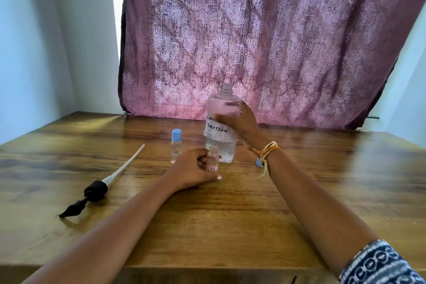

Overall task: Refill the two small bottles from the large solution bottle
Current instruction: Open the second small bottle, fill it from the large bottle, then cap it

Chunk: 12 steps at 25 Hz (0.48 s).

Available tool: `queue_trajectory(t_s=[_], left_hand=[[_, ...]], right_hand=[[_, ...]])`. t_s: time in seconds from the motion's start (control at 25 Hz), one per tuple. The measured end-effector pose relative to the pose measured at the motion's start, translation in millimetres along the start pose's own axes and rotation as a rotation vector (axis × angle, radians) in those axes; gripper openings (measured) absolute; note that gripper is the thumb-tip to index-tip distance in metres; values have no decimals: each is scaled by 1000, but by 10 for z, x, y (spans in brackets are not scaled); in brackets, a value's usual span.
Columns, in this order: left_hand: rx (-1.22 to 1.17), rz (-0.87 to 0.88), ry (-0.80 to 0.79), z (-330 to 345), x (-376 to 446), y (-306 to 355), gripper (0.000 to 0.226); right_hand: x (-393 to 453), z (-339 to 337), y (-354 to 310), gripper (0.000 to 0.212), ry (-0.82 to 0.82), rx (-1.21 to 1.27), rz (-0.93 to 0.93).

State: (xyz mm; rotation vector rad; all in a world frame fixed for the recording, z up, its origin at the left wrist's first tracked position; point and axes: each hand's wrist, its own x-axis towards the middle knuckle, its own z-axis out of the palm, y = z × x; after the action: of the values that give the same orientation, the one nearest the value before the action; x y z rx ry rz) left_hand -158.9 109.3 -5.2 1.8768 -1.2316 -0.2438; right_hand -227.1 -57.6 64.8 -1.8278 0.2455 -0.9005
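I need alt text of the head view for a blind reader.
The right hand grips the uncapped large solution bottle while the left hand holds an open small bottle on the wooden table; a capped small bottle stands nearby.

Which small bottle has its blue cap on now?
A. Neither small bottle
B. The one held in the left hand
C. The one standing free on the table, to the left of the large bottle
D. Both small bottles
C: the free-standing small bottle wears a blue cap, while the small bottle in the left hand shows an open neck; a blue cap lies behind the right wrist.
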Motion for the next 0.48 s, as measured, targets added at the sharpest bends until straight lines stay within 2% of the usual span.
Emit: queue_trajectory(t_s=[0.16, 0.36, 0.48], left_hand=[[0, -22, -35, -18, 11, 9, 49], [-496, -133, -54, -72, 31, 46, 25], [-523, -112, -34, -75, 14, 74, 16]], right_hand=[[1, -227, 71, 52, 21, -51, -69], [20, -413, 175, 78, 21, -259, -223], [-5, -490, 214, 80, 19, -293, -264]])
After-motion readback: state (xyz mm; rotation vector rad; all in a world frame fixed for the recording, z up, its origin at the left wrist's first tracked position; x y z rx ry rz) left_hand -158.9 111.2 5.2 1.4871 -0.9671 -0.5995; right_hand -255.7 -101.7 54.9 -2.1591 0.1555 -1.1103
